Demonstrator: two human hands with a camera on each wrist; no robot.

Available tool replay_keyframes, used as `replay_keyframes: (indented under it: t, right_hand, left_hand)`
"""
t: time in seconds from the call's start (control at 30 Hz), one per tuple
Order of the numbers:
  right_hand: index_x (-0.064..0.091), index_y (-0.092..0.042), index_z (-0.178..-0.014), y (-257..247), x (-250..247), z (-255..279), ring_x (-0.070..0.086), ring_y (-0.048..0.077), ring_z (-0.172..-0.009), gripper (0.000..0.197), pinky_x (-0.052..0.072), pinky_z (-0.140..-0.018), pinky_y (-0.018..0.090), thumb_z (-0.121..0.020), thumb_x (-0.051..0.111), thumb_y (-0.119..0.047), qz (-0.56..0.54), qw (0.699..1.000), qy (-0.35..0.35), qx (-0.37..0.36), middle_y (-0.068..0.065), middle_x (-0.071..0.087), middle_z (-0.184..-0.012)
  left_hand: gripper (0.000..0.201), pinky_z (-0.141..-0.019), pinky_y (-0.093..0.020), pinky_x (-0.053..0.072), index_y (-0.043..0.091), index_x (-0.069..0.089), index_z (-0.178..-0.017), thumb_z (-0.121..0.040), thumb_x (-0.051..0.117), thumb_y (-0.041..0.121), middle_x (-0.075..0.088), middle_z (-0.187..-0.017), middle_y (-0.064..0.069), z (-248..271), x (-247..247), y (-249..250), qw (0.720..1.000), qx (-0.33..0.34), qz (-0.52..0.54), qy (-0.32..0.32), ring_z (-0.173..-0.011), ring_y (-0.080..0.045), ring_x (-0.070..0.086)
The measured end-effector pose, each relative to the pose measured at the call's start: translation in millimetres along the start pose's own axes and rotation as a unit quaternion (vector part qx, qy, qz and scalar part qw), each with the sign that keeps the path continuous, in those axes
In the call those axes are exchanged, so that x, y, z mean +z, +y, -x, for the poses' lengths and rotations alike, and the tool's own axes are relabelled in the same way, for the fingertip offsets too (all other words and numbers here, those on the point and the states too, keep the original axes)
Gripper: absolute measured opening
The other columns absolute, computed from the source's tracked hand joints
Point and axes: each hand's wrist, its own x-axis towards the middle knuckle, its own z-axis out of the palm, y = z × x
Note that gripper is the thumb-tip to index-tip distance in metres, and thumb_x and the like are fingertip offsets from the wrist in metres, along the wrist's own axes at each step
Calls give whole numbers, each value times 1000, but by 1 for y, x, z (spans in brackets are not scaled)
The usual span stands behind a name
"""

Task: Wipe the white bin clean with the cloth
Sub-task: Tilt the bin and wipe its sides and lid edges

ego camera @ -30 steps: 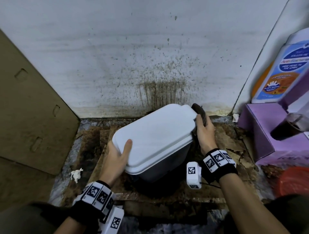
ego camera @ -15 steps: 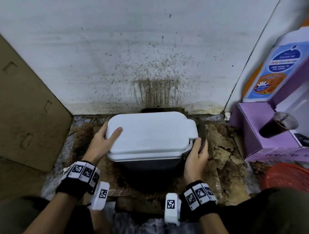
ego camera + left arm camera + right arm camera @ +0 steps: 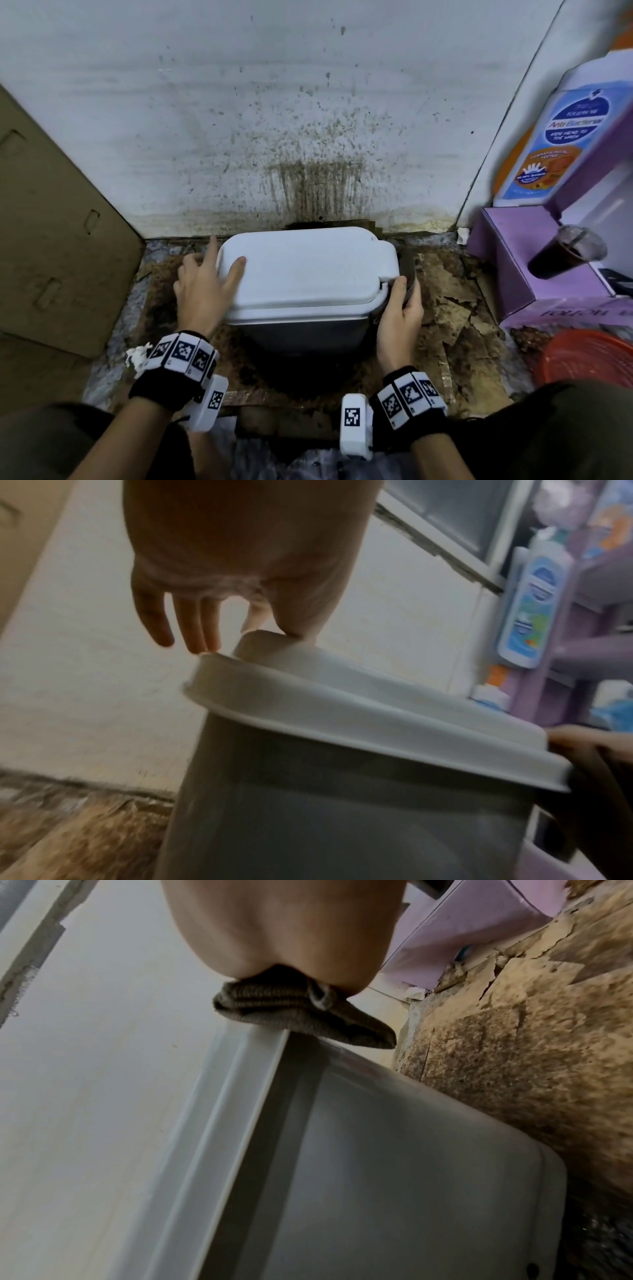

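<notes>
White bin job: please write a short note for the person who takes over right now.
Left hand: open, thumb lying on the lid's left end, fingers spread beside it.
Right hand: grip closed on the brown cloth, which is pressed to the bin's right end under the lid edge.
White bin: upright on the stained cardboard, lid shut, close to the spattered wall.
Done: cannot tell which faces have been wiped.
Left: probably continue along the sides and lid.
</notes>
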Motion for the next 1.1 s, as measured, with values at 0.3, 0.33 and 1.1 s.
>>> replay_keyframes:
  t: [0.3,0.33,1.1]
  right_hand:
    - [54,-26,-141,-24,32,28,53,-7,-127,34,44,-104,17,-109,42,-27,-57,994,-86,-28,-16,61,-136]
    - [53,-25,-142,-27,37,33,53,-1,-131,36,43,-109,25,-109,42,-28,-74,991,-108,-24,-15,61,-138]
    - [51,-28,-146,-20,85,32,59,9,-127,40,43,-113,43,-108,43,-36,-122,968,-190,106,-9,63,-138]
  left_hand:
    - [67,-121,-48,19,28,45,-150,-95,48,67,33,-161,-4,19,-2,76,991,133,10,3,-151,-26,23]
    - [72,-120,-47,19,28,42,-151,-94,45,71,32,-162,-4,19,-4,83,990,137,14,-16,-151,-26,22]
    - [107,-119,-44,23,25,33,-151,-66,33,91,37,-154,-3,-7,-31,53,996,60,61,-33,-147,-25,30]
